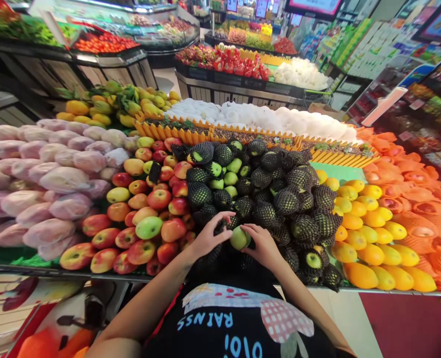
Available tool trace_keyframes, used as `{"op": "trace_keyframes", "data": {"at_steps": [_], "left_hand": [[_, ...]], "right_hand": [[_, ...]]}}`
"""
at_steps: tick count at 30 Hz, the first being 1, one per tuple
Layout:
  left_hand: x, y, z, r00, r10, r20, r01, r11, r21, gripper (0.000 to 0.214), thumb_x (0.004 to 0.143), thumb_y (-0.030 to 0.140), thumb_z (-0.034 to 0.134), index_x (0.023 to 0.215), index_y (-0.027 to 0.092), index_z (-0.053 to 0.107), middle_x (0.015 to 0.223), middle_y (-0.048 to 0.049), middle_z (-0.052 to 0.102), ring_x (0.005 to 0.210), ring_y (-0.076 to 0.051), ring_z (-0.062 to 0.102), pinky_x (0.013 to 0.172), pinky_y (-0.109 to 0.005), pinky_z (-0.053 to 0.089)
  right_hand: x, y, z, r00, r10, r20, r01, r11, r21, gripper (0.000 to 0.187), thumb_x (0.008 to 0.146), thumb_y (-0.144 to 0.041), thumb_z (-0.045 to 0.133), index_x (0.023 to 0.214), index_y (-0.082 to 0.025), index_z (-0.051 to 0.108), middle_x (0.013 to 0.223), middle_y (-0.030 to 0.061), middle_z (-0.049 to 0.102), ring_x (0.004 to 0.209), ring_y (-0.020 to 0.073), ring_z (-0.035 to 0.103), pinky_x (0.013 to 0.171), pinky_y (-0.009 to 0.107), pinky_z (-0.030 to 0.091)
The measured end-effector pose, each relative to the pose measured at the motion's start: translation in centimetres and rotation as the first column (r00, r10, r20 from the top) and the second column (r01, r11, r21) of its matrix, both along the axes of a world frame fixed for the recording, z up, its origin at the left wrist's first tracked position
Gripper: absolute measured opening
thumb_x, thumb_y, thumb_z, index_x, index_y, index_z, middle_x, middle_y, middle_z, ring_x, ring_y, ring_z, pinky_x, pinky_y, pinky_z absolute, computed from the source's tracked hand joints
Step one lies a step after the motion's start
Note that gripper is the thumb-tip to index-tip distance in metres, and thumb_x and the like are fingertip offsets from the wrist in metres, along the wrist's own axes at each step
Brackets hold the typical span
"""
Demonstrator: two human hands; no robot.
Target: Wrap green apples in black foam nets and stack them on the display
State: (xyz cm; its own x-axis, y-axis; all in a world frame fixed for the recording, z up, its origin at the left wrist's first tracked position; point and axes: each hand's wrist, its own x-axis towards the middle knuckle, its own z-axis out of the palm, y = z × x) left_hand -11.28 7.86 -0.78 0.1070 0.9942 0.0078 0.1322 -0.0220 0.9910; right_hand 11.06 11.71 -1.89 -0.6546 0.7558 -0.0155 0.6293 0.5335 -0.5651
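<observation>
A green apple sits at the near edge of a pile of green apples in black foam nets. My left hand curls round its left side, fingers also on a black net just above it. My right hand grips the apple from the right and below. Both hands are closed on the fruit, over the front of the display stand.
Red and yellow apples lie to the left, pink-wrapped fruit further left. Yellow mangoes and orange-netted fruit lie to the right. White-netted fruit and more stands are behind. An aisle runs on the right.
</observation>
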Motion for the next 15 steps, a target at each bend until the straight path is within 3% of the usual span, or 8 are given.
{"op": "trace_keyframes", "data": {"at_steps": [2, 4, 8, 12, 15], "left_hand": [[-0.4, -0.4, 0.0, 0.963, 0.083, 0.257, -0.062, 0.994, -0.09, 0.048, 0.078, 0.03, 0.052, 0.125, 0.023, 0.06, 0.108, -0.0053, 0.059, 0.079, -0.017, 0.057, 0.081, -0.034, 0.05], [-0.4, -0.7, -0.4, 0.902, 0.156, 0.402, -0.1, 0.982, -0.157, 0.057, 0.068, 0.027, 0.047, 0.123, 0.02, 0.059, 0.109, -0.0067, 0.06, 0.073, -0.015, 0.055, 0.075, -0.034, 0.05], [0.0, -1.2, -1.2, 0.891, 0.263, 0.369, -0.183, 0.954, -0.238, 0.068, 0.056, 0.02, 0.049, 0.123, 0.021, 0.057, 0.121, -0.0091, 0.061, 0.093, -0.02, 0.06, 0.083, -0.036, 0.051], [0.5, -1.5, -1.3, 0.878, 0.288, 0.383, -0.202, 0.947, -0.25, 0.064, 0.057, 0.013, 0.057, 0.12, 0.024, 0.058, 0.127, -0.0074, 0.062, 0.109, -0.023, 0.062, 0.091, -0.036, 0.05], [0.7, -1.5, -0.9, 0.844, 0.265, 0.466, -0.17, 0.957, -0.237, 0.06, 0.06, 0.011, 0.066, 0.118, 0.025, 0.06, 0.128, -0.0064, 0.062, 0.113, -0.024, 0.063, 0.094, -0.037, 0.05]], "right_hand": [[-0.1, 0.0, 0.1, 0.999, 0.008, 0.037, -0.009, 1.0, 0.009, 0.068, 0.073, -0.017, 0.081, 0.136, -0.023, 0.056, 0.137, 0.0141, 0.062, 0.121, 0.0351, 0.06, 0.096, 0.052, 0.05], [-0.1, -0.2, 0.1, 0.999, 0.011, 0.04, -0.012, 1.0, 0.017, 0.07, 0.072, -0.017, 0.082, 0.137, -0.022, 0.055, 0.139, 0.015, 0.061, 0.123, 0.0354, 0.059, 0.098, 0.052, 0.049], [0.1, -0.5, -0.2, 1.0, 0.019, 0.005, -0.019, 1.0, 0.013, 0.076, 0.072, -0.016, 0.082, 0.142, -0.024, 0.052, 0.144, 0.0149, 0.057, 0.129, 0.0347, 0.054, 0.104, 0.053, 0.046], [0.4, -0.6, -0.1, 0.999, 0.004, -0.053, -0.004, 1.0, -0.009, 0.077, 0.072, -0.016, 0.081, 0.142, -0.025, 0.052, 0.145, 0.0149, 0.056, 0.131, 0.0343, 0.052, 0.108, 0.056, 0.043], [0.5, -1.0, 0.5, 0.974, 0.016, -0.226, -0.019, 1.0, -0.013, 0.069, 0.075, -0.017, 0.077, 0.14, -0.027, 0.054, 0.145, 0.0127, 0.056, 0.133, 0.0312, 0.05, 0.111, 0.053, 0.041]]}}
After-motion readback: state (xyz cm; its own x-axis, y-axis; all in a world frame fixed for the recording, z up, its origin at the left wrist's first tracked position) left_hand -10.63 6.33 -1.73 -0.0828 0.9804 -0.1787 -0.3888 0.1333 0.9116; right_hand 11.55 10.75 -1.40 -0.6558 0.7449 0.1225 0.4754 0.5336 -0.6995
